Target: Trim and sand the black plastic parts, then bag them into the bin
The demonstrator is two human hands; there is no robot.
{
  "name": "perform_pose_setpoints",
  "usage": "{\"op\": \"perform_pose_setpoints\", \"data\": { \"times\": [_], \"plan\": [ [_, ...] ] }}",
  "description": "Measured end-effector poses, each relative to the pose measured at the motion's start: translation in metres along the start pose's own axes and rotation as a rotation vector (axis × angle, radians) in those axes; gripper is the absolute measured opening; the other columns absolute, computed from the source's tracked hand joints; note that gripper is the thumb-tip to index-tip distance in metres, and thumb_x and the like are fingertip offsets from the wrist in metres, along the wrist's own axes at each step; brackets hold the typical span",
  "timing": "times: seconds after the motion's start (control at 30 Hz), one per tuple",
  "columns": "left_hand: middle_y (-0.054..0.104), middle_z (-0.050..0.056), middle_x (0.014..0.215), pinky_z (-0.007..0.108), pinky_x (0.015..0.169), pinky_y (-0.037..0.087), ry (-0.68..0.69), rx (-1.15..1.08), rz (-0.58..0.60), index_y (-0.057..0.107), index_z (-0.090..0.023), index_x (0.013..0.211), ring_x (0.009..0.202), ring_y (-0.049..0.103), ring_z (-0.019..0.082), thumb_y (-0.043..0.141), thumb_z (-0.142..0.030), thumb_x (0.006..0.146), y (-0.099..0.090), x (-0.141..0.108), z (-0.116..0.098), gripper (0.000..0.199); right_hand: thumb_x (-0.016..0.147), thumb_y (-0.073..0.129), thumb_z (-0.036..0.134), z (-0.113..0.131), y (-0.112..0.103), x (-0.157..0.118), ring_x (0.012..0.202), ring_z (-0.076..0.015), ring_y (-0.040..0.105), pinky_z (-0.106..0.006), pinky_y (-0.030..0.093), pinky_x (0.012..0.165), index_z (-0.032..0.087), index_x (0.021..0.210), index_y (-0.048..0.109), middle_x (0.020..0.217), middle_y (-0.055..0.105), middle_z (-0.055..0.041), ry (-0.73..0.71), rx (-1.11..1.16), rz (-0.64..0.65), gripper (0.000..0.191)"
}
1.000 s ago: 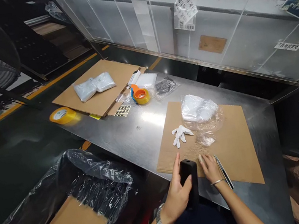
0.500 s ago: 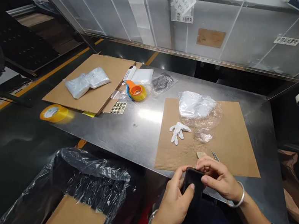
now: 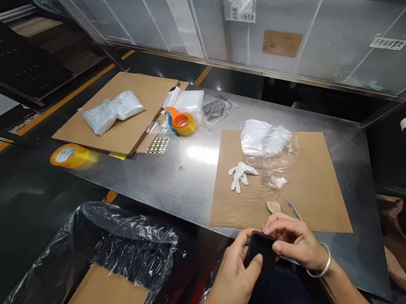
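Close to the table's near edge, my left hand (image 3: 231, 280) is closed around a black phone case (image 3: 261, 247), thumb lying on its face. My right hand (image 3: 295, 243) pinches the top right edge of that case with thumb and fingers. Just beyond the hands, a small tan chip-shaped piece (image 3: 273, 206) and metal tweezers (image 3: 293, 209) lie on a flat cardboard sheet (image 3: 313, 179). Farther back on the sheet are white gloves (image 3: 243, 174), a clear bag with white contents (image 3: 265, 138) and a crumpled clear wrapper (image 3: 275, 178).
Cardboard sheets (image 3: 107, 142) carrying two plastic packets (image 3: 113, 111) lie at the table's left end. Tape rolls (image 3: 69, 156) and an orange tape dispenser (image 3: 180, 120) are near. A black-lined bin (image 3: 131, 217) stands lower left. A clear panel (image 3: 212, 24) borders the back.
The view has shifted slightly. Both hands stay on the phone case, which is tilted a little differently, and more of the tan piece and tweezers shows.
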State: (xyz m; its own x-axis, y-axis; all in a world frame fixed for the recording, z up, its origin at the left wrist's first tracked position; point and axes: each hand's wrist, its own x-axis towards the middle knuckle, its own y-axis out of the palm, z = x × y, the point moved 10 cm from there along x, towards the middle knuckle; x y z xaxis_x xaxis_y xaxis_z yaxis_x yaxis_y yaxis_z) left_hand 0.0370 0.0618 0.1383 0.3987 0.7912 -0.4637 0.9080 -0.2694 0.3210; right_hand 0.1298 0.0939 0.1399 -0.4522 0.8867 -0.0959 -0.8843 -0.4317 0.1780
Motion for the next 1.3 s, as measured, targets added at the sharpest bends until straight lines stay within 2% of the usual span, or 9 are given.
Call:
{"op": "perform_pose_setpoints", "data": {
  "times": [0.17,0.33,0.53,0.73,0.87,0.97,1.1,1.2,1.3],
  "plan": [
    [0.061,0.007,0.106,0.031,0.084,0.043,-0.012,0.005,-0.005,0.052,-0.02,0.111,0.094,0.058,0.02,0.052,-0.019,0.083,0.0,0.001,0.002,0.028,0.075,0.066,0.03,-0.005,-0.001,-0.002,0.057,-0.008,0.054,-0.023,0.053,0.046,0.018,0.081,0.063,0.091,0.053,-0.0045,0.015,0.055,-0.004,0.013],
    [0.06,0.007,0.106,0.031,0.086,0.042,-0.004,-0.002,-0.01,0.054,-0.019,0.11,0.096,0.057,0.02,0.052,-0.019,0.083,-0.002,0.003,0.005,0.028,0.077,0.064,0.027,-0.007,-0.001,-0.003,0.058,-0.0074,0.055,-0.021,0.052,0.045,0.022,0.097,0.066,0.091,0.051,-0.0039,-0.009,0.024,0.003,0.02],
    [0.06,0.007,0.103,0.029,0.084,0.042,-0.033,0.015,0.004,0.054,-0.019,0.109,0.092,0.056,0.018,0.05,-0.018,0.084,-0.001,0.006,0.01,0.026,0.075,0.066,0.025,-0.013,-0.007,-0.004,0.056,-0.0083,0.056,-0.022,0.052,0.046,0.019,0.08,0.064,0.089,0.055,-0.0037,0.017,0.065,-0.047,0.009],
    [0.06,0.006,0.104,0.029,0.083,0.041,-0.051,-0.009,0.011,0.052,-0.019,0.108,0.09,0.056,0.017,0.055,-0.023,0.082,0.001,0.01,0.012,0.027,0.074,0.067,0.027,-0.017,-0.01,-0.005,0.055,-0.0082,0.057,-0.021,0.05,0.044,0.02,0.09,0.065,0.087,0.054,-0.0034,0.033,0.065,-0.055,0.018],
    [0.061,0.007,0.102,0.03,0.081,0.042,-0.109,-0.142,0.022,0.052,-0.019,0.109,0.086,0.057,0.016,0.059,-0.027,0.081,0.003,0.013,0.015,0.03,0.073,0.067,0.033,-0.026,-0.018,-0.005,0.053,-0.008,0.056,-0.024,0.051,0.047,0.019,0.072,0.055,0.09,0.058,-0.003,0.062,0.113,-0.132,0.019],
    [0.061,0.007,0.101,0.031,0.076,0.044,-0.226,-0.427,0.04,0.049,-0.02,0.117,0.085,0.058,0.017,0.051,-0.035,0.086,0.009,0.018,0.03,0.035,0.074,0.065,0.042,-0.04,-0.028,-0.005,0.057,-0.0098,0.057,-0.025,0.051,0.05,0.019,0.067,0.047,0.087,0.061,-0.0035,0.084,0.087,-0.218,0.029],
    [0.061,0.005,0.089,0.031,0.07,0.047,-0.307,-0.683,-0.046,0.048,-0.021,0.122,0.077,0.058,0.015,0.047,-0.035,0.087,0.01,0.029,0.053,0.037,0.078,0.055,0.055,-0.081,-0.055,-0.006,0.057,-0.0131,0.059,-0.029,0.052,0.054,0.017,0.072,0.055,0.083,0.064,-0.0067,0.163,-0.031,-0.357,0.038],
    [0.057,0.0,0.067,0.026,0.056,0.046,-0.33,-0.707,-0.11,0.056,-0.017,0.109,0.06,0.056,0.012,0.053,-0.034,0.084,0.007,0.033,0.064,0.03,0.088,0.038,0.053,-0.123,-0.1,-0.019,0.062,-0.0141,0.061,-0.033,0.053,0.06,0.015,0.085,0.056,0.084,0.063,-0.0068,0.256,-0.194,-0.578,0.042],
    [0.06,0.002,0.065,0.024,0.053,0.044,-0.322,-0.679,-0.078,0.061,-0.012,0.09,0.056,0.057,0.012,0.06,-0.029,0.08,0.01,0.031,0.062,0.019,0.09,0.045,0.042,-0.155,-0.145,-0.044,0.078,-0.0151,0.06,-0.035,0.05,0.071,0.014,0.099,0.055,0.095,0.061,-0.0056,0.351,-0.418,-0.795,0.032]
  ]
}}
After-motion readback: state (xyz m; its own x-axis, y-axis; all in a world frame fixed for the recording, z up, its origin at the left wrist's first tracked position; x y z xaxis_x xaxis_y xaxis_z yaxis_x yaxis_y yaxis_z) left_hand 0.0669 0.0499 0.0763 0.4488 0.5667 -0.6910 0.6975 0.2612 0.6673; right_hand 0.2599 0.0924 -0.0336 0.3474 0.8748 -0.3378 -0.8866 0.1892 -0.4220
